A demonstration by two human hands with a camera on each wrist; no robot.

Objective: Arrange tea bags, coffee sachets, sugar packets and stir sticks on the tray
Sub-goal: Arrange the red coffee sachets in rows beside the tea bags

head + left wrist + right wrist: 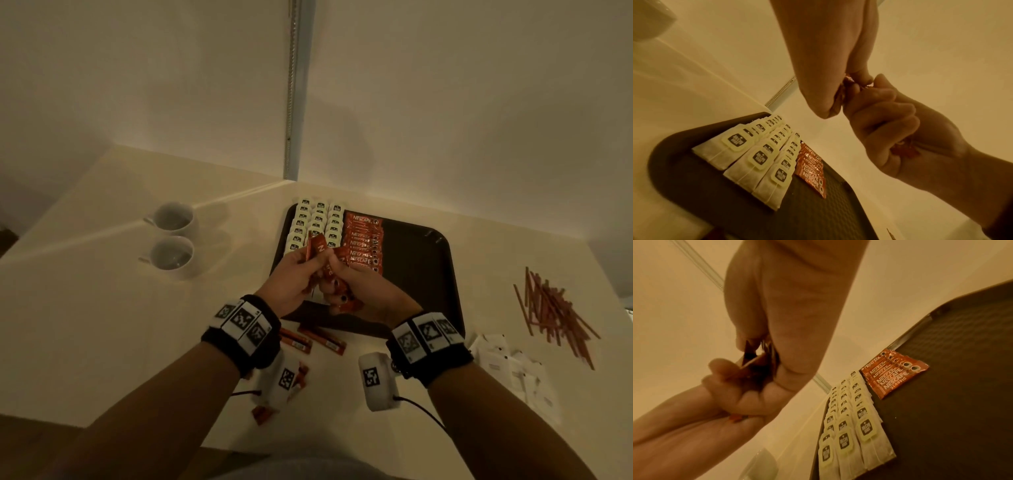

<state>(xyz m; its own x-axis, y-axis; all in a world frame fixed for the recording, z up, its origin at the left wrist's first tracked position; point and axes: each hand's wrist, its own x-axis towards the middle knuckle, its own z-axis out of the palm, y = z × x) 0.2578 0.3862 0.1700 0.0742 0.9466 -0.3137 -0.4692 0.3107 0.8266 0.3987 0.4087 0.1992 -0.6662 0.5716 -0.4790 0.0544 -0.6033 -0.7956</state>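
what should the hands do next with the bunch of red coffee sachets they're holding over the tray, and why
Probably draw one red Nescafe sachet from the bunch with the right hand and lay it at the near end of the overlapping red sachet row on the dark rectangular plastic tray. The left hand grips the bunch, the row lies beside three columns of white tea bags, and bare tray lies beyond it.

Bare forearms, no sleeves. Round each wrist a wide black fabric band (239,334) carrying a curved row of three white tiles printed with black square-pattern markers (428,334). Below each band a rounded white camera housing (376,380), one more black-and-white marker on its face, a thin black cable (421,411) trailing from its lower end. Grey clothing at the lower edge, blurred
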